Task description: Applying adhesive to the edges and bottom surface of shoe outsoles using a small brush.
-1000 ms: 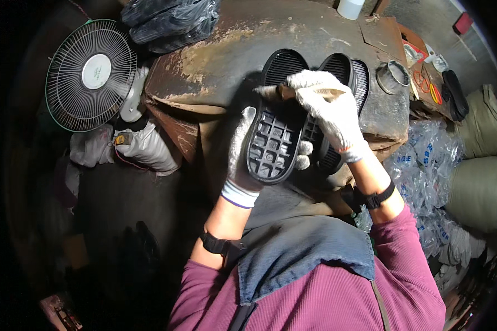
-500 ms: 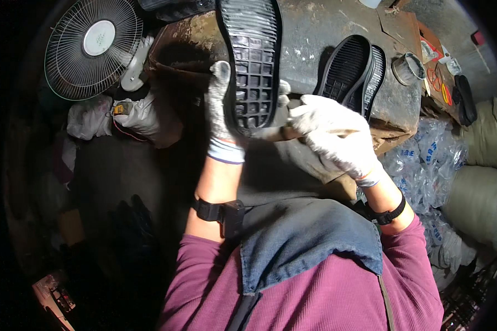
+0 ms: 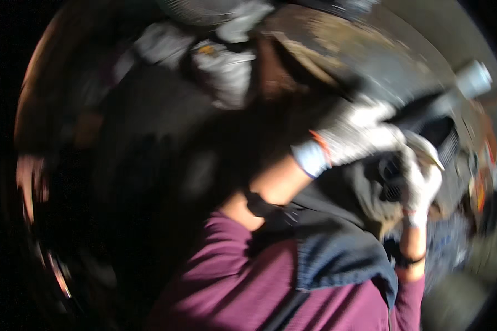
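Observation:
Motion blur smears this moment. My left hand (image 3: 364, 132), in a white knit glove with an orange-edged cuff, reaches right toward the work surface, and its fingers are too blurred to read. Close by, my gloved right hand (image 3: 422, 185) is raised with its fingertips near the left ones. Between and below the hands shows a black ridged piece (image 3: 391, 170), probably a shoe sole; which hand holds it I cannot tell. A pale curved edge lies by the right fingertips. Just beyond them are black shoe soles (image 3: 440, 131) on the surface.
A worn, stained work surface (image 3: 364, 47) spans the upper right, with a pale blue container (image 3: 474, 80) at its far side. White plastic bags (image 3: 226, 71) lie left of it, below a fan (image 3: 201, 8). Clear plastic bags (image 3: 447, 243) are at the right.
The view has swung, shifting the scene right and down. My hands have come together at the right, and the sole that my left hand held upright no longer shows in that pose.

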`<state>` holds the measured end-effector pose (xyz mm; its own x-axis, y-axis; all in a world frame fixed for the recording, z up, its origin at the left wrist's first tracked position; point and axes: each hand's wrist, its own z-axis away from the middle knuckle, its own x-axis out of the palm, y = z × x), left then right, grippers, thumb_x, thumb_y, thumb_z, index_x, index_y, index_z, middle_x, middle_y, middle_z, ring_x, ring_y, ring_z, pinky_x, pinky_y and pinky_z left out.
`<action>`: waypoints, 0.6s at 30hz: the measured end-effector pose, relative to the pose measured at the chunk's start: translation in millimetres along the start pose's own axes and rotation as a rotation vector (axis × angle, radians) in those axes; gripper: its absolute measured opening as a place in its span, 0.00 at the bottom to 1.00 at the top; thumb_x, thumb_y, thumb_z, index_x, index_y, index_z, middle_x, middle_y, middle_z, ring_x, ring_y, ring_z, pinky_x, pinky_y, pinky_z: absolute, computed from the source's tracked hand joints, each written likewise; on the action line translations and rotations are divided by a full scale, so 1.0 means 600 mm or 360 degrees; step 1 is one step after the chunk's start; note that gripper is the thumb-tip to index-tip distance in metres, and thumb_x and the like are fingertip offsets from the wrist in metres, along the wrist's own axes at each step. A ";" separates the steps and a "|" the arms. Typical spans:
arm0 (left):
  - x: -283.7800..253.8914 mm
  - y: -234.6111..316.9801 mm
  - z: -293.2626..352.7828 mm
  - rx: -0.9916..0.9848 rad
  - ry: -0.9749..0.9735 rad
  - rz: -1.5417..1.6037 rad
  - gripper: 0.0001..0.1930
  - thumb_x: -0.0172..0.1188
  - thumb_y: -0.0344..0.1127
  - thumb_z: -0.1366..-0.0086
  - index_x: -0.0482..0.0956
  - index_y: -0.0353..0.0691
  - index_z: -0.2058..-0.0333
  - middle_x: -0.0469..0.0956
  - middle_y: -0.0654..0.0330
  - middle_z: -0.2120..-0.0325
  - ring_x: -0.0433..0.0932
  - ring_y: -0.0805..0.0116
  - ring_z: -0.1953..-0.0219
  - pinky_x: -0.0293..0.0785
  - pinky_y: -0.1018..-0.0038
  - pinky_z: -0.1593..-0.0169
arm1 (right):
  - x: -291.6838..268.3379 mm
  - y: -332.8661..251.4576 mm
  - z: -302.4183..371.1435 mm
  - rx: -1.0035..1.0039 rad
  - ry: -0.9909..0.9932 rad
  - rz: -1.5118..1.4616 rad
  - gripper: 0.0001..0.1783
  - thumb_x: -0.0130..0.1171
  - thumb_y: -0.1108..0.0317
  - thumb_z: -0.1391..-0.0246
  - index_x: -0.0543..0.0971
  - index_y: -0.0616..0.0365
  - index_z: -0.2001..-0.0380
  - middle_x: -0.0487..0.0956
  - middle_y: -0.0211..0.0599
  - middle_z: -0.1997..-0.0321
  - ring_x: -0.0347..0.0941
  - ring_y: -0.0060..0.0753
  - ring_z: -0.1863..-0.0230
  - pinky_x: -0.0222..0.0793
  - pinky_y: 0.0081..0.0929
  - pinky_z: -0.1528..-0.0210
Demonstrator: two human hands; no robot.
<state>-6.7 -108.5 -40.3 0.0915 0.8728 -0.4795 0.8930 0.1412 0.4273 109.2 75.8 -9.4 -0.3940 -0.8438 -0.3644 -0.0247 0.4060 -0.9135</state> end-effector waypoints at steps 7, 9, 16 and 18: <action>-0.033 0.073 0.080 -0.1765 -0.0547 0.1619 0.33 0.68 0.55 0.31 0.76 0.25 0.46 0.82 0.46 0.53 0.78 0.66 0.50 0.73 0.70 0.43 | -0.062 0.115 -0.085 -0.0186 0.0270 -0.0022 0.14 0.60 0.71 0.31 0.83 0.67 0.47 0.85 0.40 0.48 0.80 0.30 0.48 0.72 0.31 0.37; 0.021 -0.020 0.256 -0.1493 -0.0210 0.2085 0.23 0.58 0.52 0.25 0.74 0.35 0.47 0.80 0.53 0.57 0.77 0.74 0.53 0.75 0.77 0.44 | -0.006 0.087 -0.090 -0.0291 0.0158 -0.0023 0.14 0.59 0.71 0.30 0.83 0.67 0.48 0.86 0.40 0.49 0.81 0.30 0.49 0.73 0.30 0.38; -0.352 0.005 0.361 -0.1309 0.0836 0.2696 0.58 0.51 0.80 0.37 0.65 0.18 0.38 0.71 0.25 0.48 0.76 0.37 0.48 0.77 0.47 0.40 | -0.037 0.063 -0.106 -0.0541 0.0119 0.0248 0.18 0.55 0.65 0.28 0.84 0.70 0.49 0.86 0.42 0.50 0.82 0.35 0.48 0.73 0.32 0.37; -0.393 -0.005 0.332 -0.0367 0.2286 0.3055 0.65 0.65 0.78 0.45 0.56 0.21 0.31 0.63 0.37 0.30 0.63 0.41 0.29 0.62 0.51 0.26 | -0.078 0.051 -0.098 -0.0712 0.0217 0.0581 0.19 0.53 0.64 0.27 0.84 0.69 0.49 0.87 0.43 0.50 0.82 0.36 0.47 0.72 0.32 0.36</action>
<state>56.4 -407.8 -81.1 0.0864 -0.3250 0.9417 0.1689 -0.9268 -0.3354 72.9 148.3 -10.0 -0.5637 -0.5809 -0.5873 -0.2385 0.7951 -0.5575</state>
